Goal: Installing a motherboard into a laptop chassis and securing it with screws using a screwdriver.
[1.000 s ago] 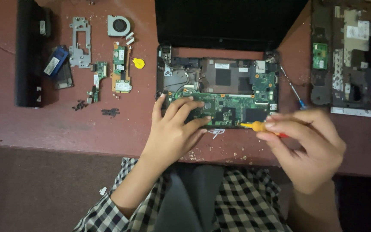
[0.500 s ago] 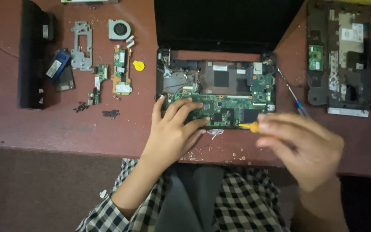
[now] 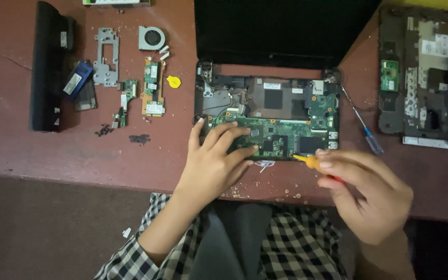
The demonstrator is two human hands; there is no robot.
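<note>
Reddish-brown and scuffed, the tabletop (image 3: 42, 155) fills my 1 view, from the head camera, with crumbs of debris near its front edge.

My left hand (image 3: 214, 163) lies flat, fingers spread, on the near left part of the green circuit board (image 3: 281, 136) inside the opened laptop base (image 3: 268, 111), pressing it down and gripping nothing. My right hand (image 3: 366, 194) is curled narrow around a screwdriver with a yellow and red handle (image 3: 315, 163); its tip points left toward the board's front edge, just beside it, so the long axis runs roughly left to right. The right hand is the nearer of the 2 to that edge.

A second, blue-handled screwdriver (image 3: 364, 129) lies slanted just right of the base. Farther right sits a dark plastic cover panel (image 3: 420, 78). To the left are a round grey fan (image 3: 152, 38), a flat metal bracket (image 3: 105, 57), 2 small green boards (image 3: 153, 85), a yellow disc (image 3: 173, 81) and a long black battery (image 3: 45, 67).
</note>
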